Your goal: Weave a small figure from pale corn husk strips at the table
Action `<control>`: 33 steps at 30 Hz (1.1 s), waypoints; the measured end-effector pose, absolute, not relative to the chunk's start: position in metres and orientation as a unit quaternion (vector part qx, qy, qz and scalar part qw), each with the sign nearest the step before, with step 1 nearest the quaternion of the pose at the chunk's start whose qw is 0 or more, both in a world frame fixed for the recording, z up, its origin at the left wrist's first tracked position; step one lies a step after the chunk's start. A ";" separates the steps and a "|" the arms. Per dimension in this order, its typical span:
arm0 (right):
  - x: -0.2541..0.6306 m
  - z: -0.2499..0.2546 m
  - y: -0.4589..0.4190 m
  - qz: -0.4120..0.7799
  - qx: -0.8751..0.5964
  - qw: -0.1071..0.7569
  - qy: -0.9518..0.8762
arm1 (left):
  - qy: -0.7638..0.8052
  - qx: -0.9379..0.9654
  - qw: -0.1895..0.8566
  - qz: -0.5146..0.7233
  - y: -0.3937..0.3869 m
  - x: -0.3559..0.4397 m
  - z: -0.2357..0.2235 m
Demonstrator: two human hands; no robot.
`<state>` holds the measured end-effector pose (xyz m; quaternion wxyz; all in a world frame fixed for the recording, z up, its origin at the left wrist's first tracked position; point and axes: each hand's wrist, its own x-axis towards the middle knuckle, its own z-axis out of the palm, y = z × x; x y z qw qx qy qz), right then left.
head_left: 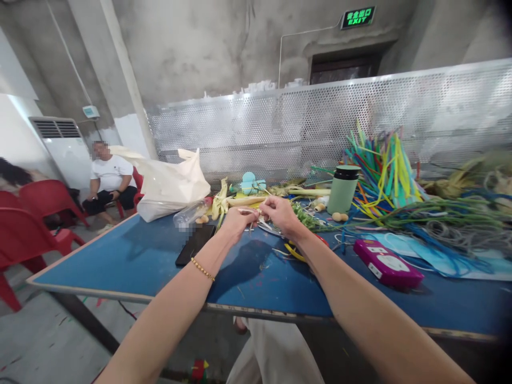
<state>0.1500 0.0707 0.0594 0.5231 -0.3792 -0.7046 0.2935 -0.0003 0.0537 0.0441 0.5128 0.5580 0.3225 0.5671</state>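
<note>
My left hand (237,221) and my right hand (281,213) meet above the blue table (132,261), fingers pinched on a thin pale strip (255,212) stretched between them. A beaded bracelet (202,269) circles my left wrist. Just past the hands lie pale leaf strips (244,200) and a turquoise object (250,183). A black phone (195,244) lies left of my left hand.
A green flask (343,189) stands right of my hands, beside a heap of coloured strips (384,170). A magenta device (387,264) lies at the right. A white bag (170,184) and clear bottle (192,213) sit left. A person sits on red chairs (36,213) far left.
</note>
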 end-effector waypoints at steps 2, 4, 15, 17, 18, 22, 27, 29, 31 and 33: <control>0.152 0.062 0.069 0.322 -0.361 0.519 -0.705 | 0.308 0.554 0.542 0.552 0.053 -0.002 0.046; 0.155 0.064 0.069 0.339 -0.352 0.524 -0.697 | 0.294 0.544 0.579 0.531 0.053 -0.005 0.049; 0.158 0.062 0.072 0.334 -0.400 0.497 -0.694 | 0.335 0.562 0.542 0.528 0.060 -0.008 0.044; 0.159 0.061 0.076 0.257 -0.455 0.495 -0.694 | 0.342 0.531 0.543 0.554 0.064 -0.009 0.044; 0.160 0.062 0.077 0.205 -0.480 0.496 -0.694 | 0.347 0.510 0.547 0.565 0.066 -0.010 0.044; 0.160 0.064 0.076 0.079 -0.449 0.529 -0.716 | 0.381 0.494 0.526 0.578 0.071 -0.008 0.040; 0.151 0.063 0.072 0.017 -0.345 0.482 -0.805 | 0.419 0.608 0.407 0.538 0.070 0.009 0.027; 0.150 0.062 0.073 0.012 -0.337 0.460 -0.822 | 0.440 0.616 0.370 0.538 0.070 0.013 0.024; 0.152 0.062 0.074 0.010 -0.336 0.447 -0.829 | 0.452 0.616 0.358 0.537 0.070 0.013 0.024; 0.154 0.063 0.074 0.008 -0.333 0.443 -0.832 | 0.453 0.609 0.365 0.539 0.070 0.011 0.025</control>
